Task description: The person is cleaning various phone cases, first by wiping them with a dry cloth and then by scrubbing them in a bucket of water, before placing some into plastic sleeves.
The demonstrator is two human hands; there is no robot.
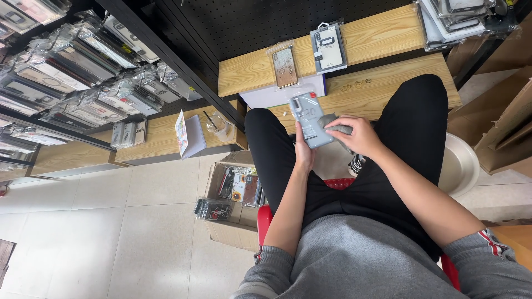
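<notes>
Both hands were busy: left hand [303, 148] clasped a pale phone case [310, 119], right hand [354, 134] pressed a grey cloth [332, 123] (mid-wipe, I judged); next, steady strokes.

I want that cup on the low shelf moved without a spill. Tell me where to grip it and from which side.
Grip the clear cup around its side wall, below the rim, probably coming from the floor side. It stands upright with a straw sticking out, so a top grasp is blocked, and the notebook crowds one side.
</notes>
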